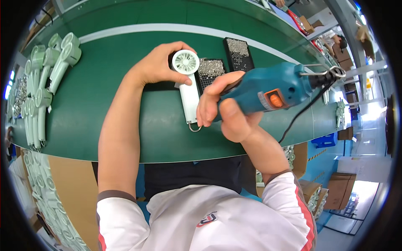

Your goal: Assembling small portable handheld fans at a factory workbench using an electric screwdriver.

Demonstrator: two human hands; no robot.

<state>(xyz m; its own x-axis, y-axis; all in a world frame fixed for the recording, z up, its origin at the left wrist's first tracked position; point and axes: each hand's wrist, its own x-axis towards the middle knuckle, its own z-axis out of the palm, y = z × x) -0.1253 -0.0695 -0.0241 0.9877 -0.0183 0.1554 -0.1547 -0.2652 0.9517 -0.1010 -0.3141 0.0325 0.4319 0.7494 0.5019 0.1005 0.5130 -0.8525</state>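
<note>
A pale handheld fan (189, 100) lies on the green bench, its round grille facing up and a metal wire loop at the lower end of its handle. My left hand (161, 65) is closed round the fan's head, thumb across the top of the handle. My right hand (228, 108) grips a teal electric screwdriver (268, 88) with an orange switch and a black cord. The driver's tip is hidden behind my right hand. My right fingertips are close to the handle's lower end; whether they touch it I cannot tell.
Beyond the fan lie a black screw tray (210, 69) and a second black tray (239, 52), both with small screws. Several pale green fans (46, 75) are piled on the left of the green bench (159, 146). A blue bin (324, 141) and a cardboard box (340, 190) stand at right.
</note>
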